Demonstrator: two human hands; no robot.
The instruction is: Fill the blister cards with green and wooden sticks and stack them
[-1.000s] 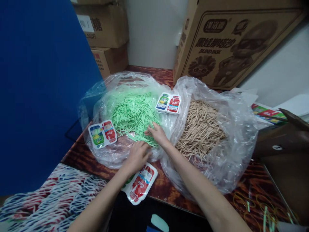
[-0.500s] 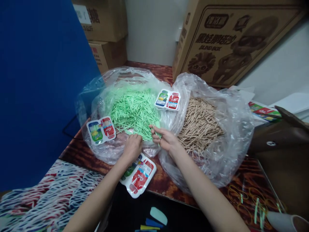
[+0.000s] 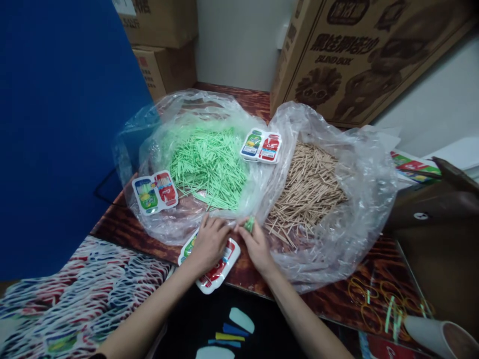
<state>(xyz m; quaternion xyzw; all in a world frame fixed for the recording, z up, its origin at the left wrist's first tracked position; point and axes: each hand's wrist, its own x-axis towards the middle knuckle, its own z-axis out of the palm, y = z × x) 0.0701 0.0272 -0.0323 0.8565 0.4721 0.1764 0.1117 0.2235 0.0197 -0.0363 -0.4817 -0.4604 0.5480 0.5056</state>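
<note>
On the near side of the green pile point(image 3: 209, 167), the right hand point(image 3: 257, 245) pinches a small bunch of green sticks point(image 3: 249, 224), probably light, stiff and snappable, best taken mid-length, while the left hand point(image 3: 212, 244) lies over a pack point(image 3: 218, 273), whether gripping it I cannot tell.

Looked like a packing workshop | open bags point(image 3: 368, 209) of loose green sticks point(image 3: 209, 167) and brown sticks point(image 3: 309, 192) covered the counter point(image 3: 125, 224) | cartons point(image 3: 348, 62) stood at the counter's back | piled packaging point(image 3: 86, 299) lay front-left
</note>
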